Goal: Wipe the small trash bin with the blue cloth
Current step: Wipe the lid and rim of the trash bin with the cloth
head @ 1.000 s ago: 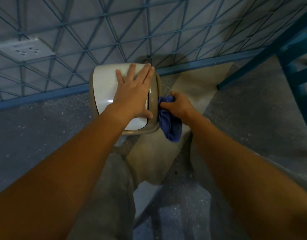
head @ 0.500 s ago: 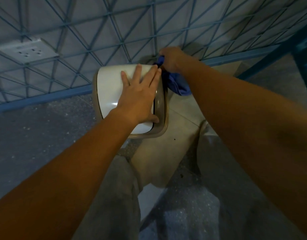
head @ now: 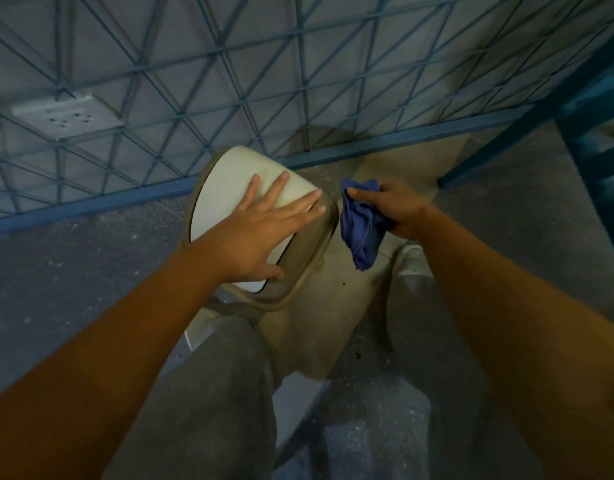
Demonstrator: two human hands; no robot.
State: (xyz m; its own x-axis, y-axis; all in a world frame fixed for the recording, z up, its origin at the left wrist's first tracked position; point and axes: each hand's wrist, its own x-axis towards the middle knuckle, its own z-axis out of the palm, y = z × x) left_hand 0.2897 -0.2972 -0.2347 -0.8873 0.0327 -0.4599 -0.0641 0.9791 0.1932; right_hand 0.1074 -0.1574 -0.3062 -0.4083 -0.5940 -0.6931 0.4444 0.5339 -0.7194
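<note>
Our left grip [head: 260, 233] lies flat, fingers straight and spread, on the cream-white curved plastic lid [head: 229, 188] of the small beige plastic trash bin [head: 309, 271]. It grasps nothing and only presses down. We judge that this pins the bin and stops the lid from swinging while the other arm works, since a light bin would slide under a rubbing stroke. Directly under this grip the bin sits on the grey speckled floor [head: 56, 271]. Beyond its fingertips the blue wire mesh panel [head: 298, 81] stands close behind, leaving little room at the back.

Our right grip [head: 399, 211] is clenched around the bunched blue fabric cloth [head: 362, 230], with the loose end hanging below and to the left of it. The cloth is just left of this grip and just beside the bin's right rim. A thin gap seems to part them, though we cannot be sure. Bunching the cloth gives a thick pad for the side wall, and holding it at rim height readies it for a stroke down or along that side. We judge the wiping to be under way on the right flank, and the lid under the left grip cannot be reached until that palm shifts
</note>
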